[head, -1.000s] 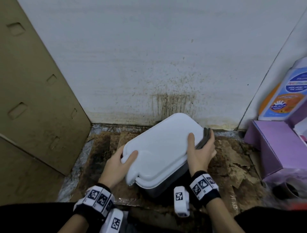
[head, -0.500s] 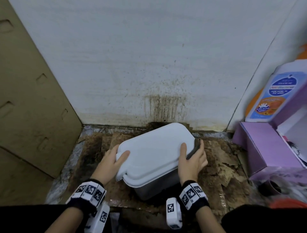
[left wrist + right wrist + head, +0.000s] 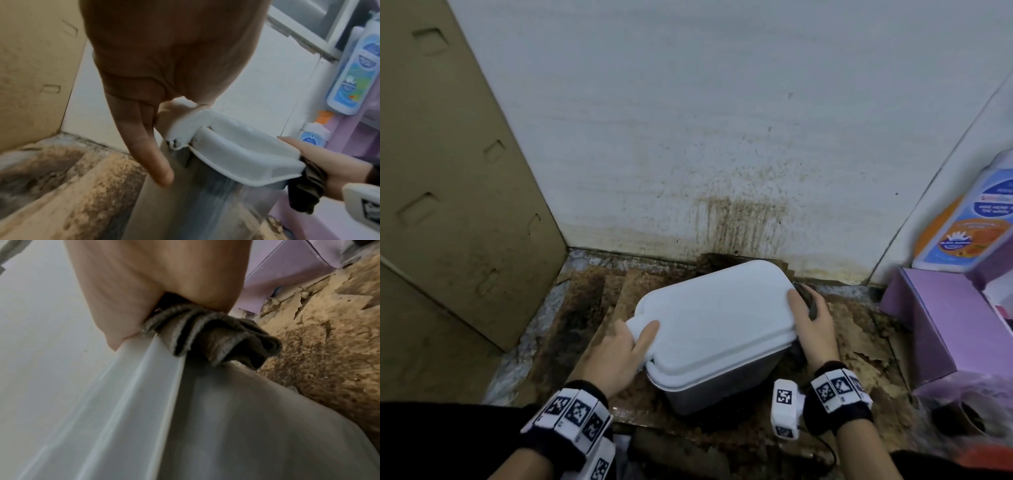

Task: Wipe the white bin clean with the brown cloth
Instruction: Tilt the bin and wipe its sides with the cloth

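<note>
Against the stained wall, on the floor's torn cardboard (image 3: 859,339): white bin (image 3: 715,322), lid closed. Left hand (image 3: 616,353) curls round the lid's hinge tab; right hand (image 3: 813,325) clamps brown cloth (image 3: 808,298) against the far lid edge.

Left wrist: smooth, rigid plastic, probably light; rim is the best grip.

Right wrist: cloth soft, bunched.

Versus earlier head frame: grips unchanged.
</note>
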